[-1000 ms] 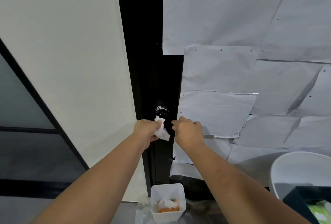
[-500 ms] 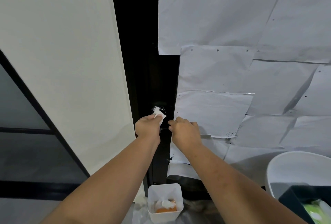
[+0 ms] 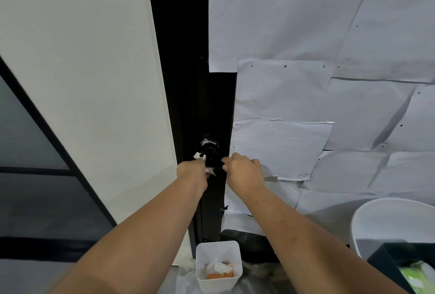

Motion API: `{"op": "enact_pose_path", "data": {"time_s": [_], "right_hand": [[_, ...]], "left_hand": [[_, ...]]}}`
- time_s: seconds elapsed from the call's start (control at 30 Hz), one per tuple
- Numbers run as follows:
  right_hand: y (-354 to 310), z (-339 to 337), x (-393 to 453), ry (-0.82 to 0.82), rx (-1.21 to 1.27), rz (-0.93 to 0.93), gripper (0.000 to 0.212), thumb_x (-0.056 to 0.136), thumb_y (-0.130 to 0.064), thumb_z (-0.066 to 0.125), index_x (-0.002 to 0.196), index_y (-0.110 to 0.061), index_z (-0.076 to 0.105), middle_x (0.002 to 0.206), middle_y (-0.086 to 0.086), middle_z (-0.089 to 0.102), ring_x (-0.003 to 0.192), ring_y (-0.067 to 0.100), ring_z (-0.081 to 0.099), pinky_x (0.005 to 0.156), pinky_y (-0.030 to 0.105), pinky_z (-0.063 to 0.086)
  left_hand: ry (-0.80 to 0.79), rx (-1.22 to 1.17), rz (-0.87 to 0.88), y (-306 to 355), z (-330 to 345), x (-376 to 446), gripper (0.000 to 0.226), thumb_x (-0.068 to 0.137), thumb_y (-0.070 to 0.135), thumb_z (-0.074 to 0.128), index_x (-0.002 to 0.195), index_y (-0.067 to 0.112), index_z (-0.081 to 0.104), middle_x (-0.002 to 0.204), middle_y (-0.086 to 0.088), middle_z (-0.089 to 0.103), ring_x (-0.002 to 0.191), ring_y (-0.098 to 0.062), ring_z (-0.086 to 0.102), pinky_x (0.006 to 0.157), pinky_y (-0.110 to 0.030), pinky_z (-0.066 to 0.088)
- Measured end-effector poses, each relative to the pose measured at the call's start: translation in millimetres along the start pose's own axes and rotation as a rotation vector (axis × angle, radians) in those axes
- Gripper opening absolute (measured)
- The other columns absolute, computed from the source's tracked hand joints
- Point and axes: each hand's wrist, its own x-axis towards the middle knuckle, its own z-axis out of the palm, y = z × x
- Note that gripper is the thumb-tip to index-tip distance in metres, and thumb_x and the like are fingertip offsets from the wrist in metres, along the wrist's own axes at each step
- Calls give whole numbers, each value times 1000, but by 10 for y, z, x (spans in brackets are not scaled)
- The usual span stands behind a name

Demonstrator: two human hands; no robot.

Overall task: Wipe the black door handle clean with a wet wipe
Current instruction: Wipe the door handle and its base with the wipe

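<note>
We see the black door handle, glossy and round at its base, mounted on the dark door edge, with white smears across the top of it. The white wet wipe sits crumpled against the handle's left side, another scrap of it showing just below.

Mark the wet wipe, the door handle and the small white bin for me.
wet wipe (image 3: pixel 199 155): head view, on the white tuft above the left hand.
door handle (image 3: pixel 209 149): head view, on its round black rose.
small white bin (image 3: pixel 211 250): head view, on its back wall.
</note>
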Motion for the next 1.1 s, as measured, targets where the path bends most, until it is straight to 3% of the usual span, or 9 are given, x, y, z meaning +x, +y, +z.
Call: {"op": "enact_pose_path", "data": {"time_s": [0.17,0.3,0.4,0.5,0.57,0.63,0.73,0.87,1.1], "right_hand": [[12,24,-11,11,0,1,31,95,-16,40,119,-23,58,105,3,60,92,25,58,82,38,38],[5,29,-12,24,6,0,31,95,-17,40,120,-23,58,104,3,61,92,25,58,81,38,38],[5,24,-14,18,-4,-8,31,96,-18,40,121,-23,57,104,3,60,92,25,57,80,38,37],[14,26,-7,24,-9,-14,29,96,-20,40,119,-23,58,103,3,60,91,25,58,79,38,37],[26,34,0,29,-11,-18,28,96,-21,40,118,-23,58,103,3,60,91,24,58,79,38,37],[34,42,5,32,-9,-21,28,96,-20,41,118,-24,58,103,2,60,91,24,58,78,37,36],[29,58,9,32,-1,-18,29,95,-18,42,118,-23,58,103,1,60,91,23,58,77,36,33],[6,45,10,30,-8,-12,28,94,-17,42,115,-22,59,102,2,60,89,24,57,76,37,34],[-11,7,3,8,-3,-7,30,96,-18,40,119,-22,58,105,4,60,92,25,58,80,38,37]], "left_hand": [[175,107,391,-126,-10,-178,14,99,18,49,110,17,56,95,-3,62,75,-13,55,59,-22,42],[172,189,653,5,20,-216,28,100,18,51,125,16,61,111,5,65,99,-9,61,85,-16,46],[175,436,820,29,22,-110,26,97,9,56,121,12,66,114,2,64,103,-9,59,77,4,35],[186,685,952,34,7,69,25,97,13,56,119,13,68,115,-2,65,103,-17,62,79,-2,37],[209,805,995,59,23,131,24,98,16,55,116,12,70,114,-6,66,98,-22,64,82,-18,46],[211,891,1026,79,41,154,21,97,14,56,107,8,73,105,-11,68,89,-26,66,76,-26,49],[201,1057,1091,117,24,214,17,94,15,60,99,6,74,95,-11,67,78,-25,66,67,-28,52],[144,1164,1056,241,21,233,22,95,24,60,97,5,70,93,-12,65,79,-25,64,66,-30,50],[193,1290,1054,272,49,156,23,98,23,54,93,4,66,89,-12,66,77,-24,64,59,-28,45]]}}
